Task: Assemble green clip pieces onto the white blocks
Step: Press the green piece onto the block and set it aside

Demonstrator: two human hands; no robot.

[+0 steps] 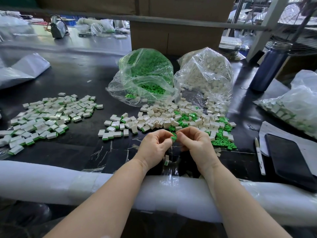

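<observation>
Workshop setting; the work surface is a black table with a white foam-padded front edge on which both forearms rest. A cardboard box stands at the far side, beyond the hands.

The left hand and the right hand are held close together above the table, fingers curled. A single green clip piece sits between the fingertips of the two hands. The left fingertips are in contact with it; whether the right hand also pinches it, or holds something else, cannot be determined. No white block is visible in either hand.

Directly beyond the hands lies a mixed heap of loose white blocks and loose green clips, the green ones mostly ahead and to the right of the right hand. Further beyond, two open clear bags stand side by side and touching: one of green clips ahead of the left hand, one of white blocks ahead of the right hand.

Well to the left of the left hand is a spread pile of assembled blocks, white with green edges. A smaller group of the same lies just ahead and left of the left hand. One assembled piece lies on the table below and between the wrists.

To the right of the right hand: a white pen, a dark tablet on paper, a further bag of blocks, and a dark blue bottle upright at the far right.
</observation>
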